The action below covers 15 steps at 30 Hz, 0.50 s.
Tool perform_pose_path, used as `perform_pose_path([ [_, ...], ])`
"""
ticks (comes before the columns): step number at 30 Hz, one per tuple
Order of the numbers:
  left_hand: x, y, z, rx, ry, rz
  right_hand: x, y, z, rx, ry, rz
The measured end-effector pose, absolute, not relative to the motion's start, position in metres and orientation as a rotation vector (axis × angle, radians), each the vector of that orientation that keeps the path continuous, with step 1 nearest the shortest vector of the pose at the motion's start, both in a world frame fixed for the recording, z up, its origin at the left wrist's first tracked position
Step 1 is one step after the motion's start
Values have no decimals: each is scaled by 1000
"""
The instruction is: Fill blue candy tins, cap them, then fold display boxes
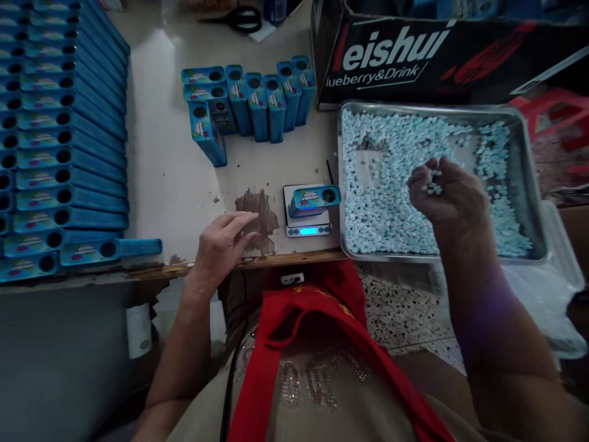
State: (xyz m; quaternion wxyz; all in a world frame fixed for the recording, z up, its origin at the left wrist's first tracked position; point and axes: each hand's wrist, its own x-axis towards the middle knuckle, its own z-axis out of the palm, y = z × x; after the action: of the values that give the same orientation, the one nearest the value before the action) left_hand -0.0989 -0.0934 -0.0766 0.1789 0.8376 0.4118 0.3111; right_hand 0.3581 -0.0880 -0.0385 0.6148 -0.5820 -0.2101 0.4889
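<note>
— While the left side is all stacked tins [64, 141], why do they lie flat like that?
— Flat they pile without toppling, round holes all turned one way; one loose tin [110, 248] lies at the foot of the pile. Their labels are too small to read.
— And the left hand [221, 244]?
— Empty, fingers loosely spread, resting palm-down on the surface [161, 184] by its front edge, fingertips at a worn brown patch [260, 215].
— Behind it?
— A cluster of standing tins [257, 101], upright with holes showing near the top, well apart from the hand.
— Then the scale [307, 215]?
— Display lit, digits unreadable. A single tin [316, 197] lies across its pan, hole upward, just beside the tray [534, 202].
— Where are the tablets [391, 202]?
— Pale blue, spread in that metal tray, whose walls keep them from rolling off. The right hand [444, 196] hovers above it, cupped palm-up, fingers curled round a few of them, I judge so none spill.
— Any writing?
— The black carton [414, 55] behind reads "eishui" and "lueberry&Drink", cut off at its left.
</note>
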Motion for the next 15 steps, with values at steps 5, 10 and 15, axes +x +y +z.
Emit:
perform_pose_path([
  [5, -66, -80, -73, 2209, 1110, 1044, 326, -97, -30, -1447, -397, 1474],
  [10, -28, -66, -76, 2079, 1078, 1053, 316, -92, -43, -1192, -717, 1445],
  [15, 7, -65, -80, 2023, 1081, 988, 312, -85, -59, -1036, -670, 1402],
])
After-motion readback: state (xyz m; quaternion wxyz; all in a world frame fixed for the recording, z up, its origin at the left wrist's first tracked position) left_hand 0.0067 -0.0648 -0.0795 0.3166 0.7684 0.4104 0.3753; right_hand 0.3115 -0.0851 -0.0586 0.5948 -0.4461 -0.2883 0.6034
